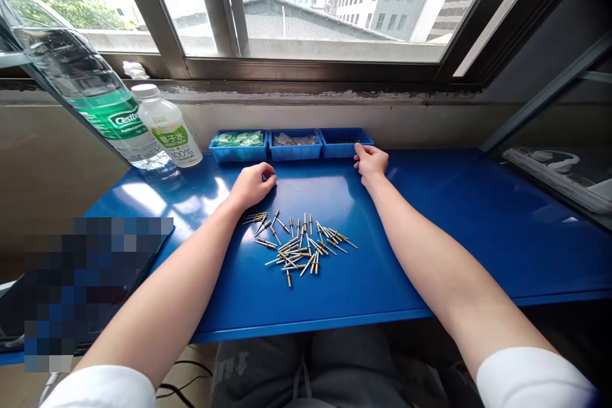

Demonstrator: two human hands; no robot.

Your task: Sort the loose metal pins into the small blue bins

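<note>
Rivets (303, 237): many, in a loose pile on the blue bench (363, 293), at the middle of the frame.
Left hand (254, 185): near the rivets, well apart from the other hand, with fingers loosely curled; I cannot tell if it holds something.
Right hand (371, 162): at the front of the right bin (333, 151), fingers bent; I cannot tell its grip.
Bottles (169, 131): two, upper left.

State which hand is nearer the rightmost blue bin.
Right: the right hand is at the front-right corner of the rightmost blue bin; the left hand is off to its left.
</note>
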